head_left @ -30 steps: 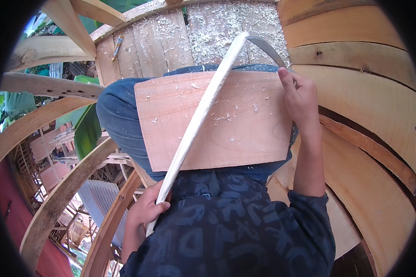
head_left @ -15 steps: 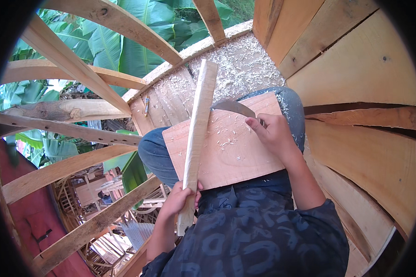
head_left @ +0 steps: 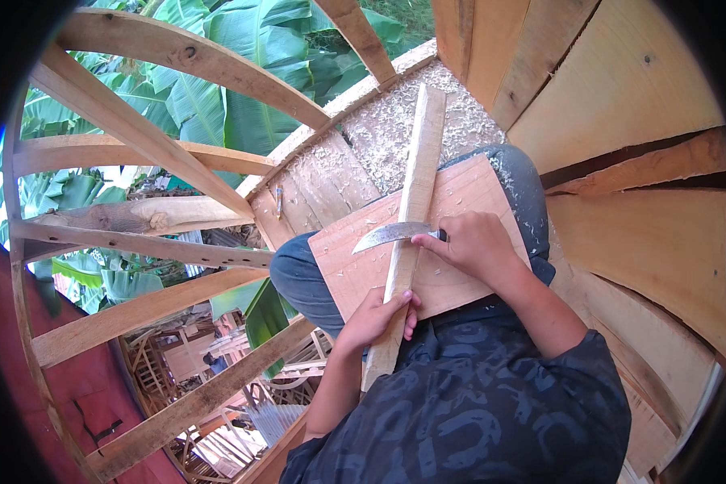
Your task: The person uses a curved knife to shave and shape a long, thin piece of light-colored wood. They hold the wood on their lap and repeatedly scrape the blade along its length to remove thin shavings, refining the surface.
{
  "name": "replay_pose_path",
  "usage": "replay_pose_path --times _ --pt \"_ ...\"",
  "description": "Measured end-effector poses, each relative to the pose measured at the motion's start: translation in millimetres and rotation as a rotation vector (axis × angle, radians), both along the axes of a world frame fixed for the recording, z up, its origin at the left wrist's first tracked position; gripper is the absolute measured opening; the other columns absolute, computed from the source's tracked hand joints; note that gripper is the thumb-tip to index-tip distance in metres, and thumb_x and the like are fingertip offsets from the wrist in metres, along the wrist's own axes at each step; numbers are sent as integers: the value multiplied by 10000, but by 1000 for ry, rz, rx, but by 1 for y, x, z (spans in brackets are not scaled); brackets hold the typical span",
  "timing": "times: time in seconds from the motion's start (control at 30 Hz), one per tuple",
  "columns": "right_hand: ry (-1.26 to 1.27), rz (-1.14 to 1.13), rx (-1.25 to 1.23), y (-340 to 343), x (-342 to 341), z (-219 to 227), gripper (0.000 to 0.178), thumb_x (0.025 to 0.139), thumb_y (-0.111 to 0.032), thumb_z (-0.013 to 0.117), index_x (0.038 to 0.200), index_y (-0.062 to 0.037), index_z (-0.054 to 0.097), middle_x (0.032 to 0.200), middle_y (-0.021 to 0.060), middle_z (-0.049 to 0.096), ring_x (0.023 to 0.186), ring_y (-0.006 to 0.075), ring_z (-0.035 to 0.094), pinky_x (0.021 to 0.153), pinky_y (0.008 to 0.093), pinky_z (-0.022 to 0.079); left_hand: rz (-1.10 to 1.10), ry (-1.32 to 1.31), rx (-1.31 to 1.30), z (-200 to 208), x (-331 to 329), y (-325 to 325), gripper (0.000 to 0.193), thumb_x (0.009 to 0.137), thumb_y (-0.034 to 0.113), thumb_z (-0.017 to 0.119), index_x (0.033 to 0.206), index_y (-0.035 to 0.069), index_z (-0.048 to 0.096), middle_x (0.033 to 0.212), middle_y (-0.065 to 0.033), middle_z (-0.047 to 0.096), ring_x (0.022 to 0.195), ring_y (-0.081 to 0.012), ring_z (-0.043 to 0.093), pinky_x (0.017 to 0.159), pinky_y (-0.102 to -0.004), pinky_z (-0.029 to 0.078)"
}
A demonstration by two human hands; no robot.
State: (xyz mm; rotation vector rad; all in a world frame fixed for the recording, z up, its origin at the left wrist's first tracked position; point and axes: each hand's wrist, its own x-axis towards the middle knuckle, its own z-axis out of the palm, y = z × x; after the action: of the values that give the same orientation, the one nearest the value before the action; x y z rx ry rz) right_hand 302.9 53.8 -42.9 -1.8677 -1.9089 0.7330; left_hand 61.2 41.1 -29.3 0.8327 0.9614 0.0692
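Observation:
My left hand (head_left: 379,317) is closed around the lower part of a long, pale wooden stick (head_left: 421,165), which slants away from me over my lap. In my right hand (head_left: 477,247) is a knife (head_left: 389,234) with a broad curved blade; its handle is mostly hidden by my fingers. The blade lies across the stick, pointing left, and my right thumb is close to or touching the wood. Underneath, a flat wooden board (head_left: 480,198) rests on my thighs, with a few shavings scattered on it.
Curly wood shavings (head_left: 468,97) cover the plank floor beyond my knees. A small thin object (head_left: 279,202) lies on the planks at left. Open wooden ribs (head_left: 194,56) rise on the left, with broad green leaves behind. Upright wooden planks (head_left: 621,89) wall the right side.
The stick has swung rightward and tilted more, with my left hand moving right along with it. The knife has come from beside the stick to across it. The view has shifted slightly.

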Motion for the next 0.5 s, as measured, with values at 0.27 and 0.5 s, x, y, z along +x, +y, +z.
replay_pose_path --times 0.27,0.5 --pt "-201 -34 -60 9 26 8 682 880 -649 556 670 -17 703 616 190 639 607 352 669 582 433 536 145 32 -38 0 -2 -7 357 1057 318 463 1185 -14 495 749 -131 642 621 -208 652 566 -330 543" --pt "-292 45 -90 21 22 7 704 866 -682 539 681 -25 711 618 179 646 594 341 669 577 423 537 96 65 64 6 1 -3 278 1055 279 476 1109 6 480 710 -96 617 581 -176 632 555 -307 533"
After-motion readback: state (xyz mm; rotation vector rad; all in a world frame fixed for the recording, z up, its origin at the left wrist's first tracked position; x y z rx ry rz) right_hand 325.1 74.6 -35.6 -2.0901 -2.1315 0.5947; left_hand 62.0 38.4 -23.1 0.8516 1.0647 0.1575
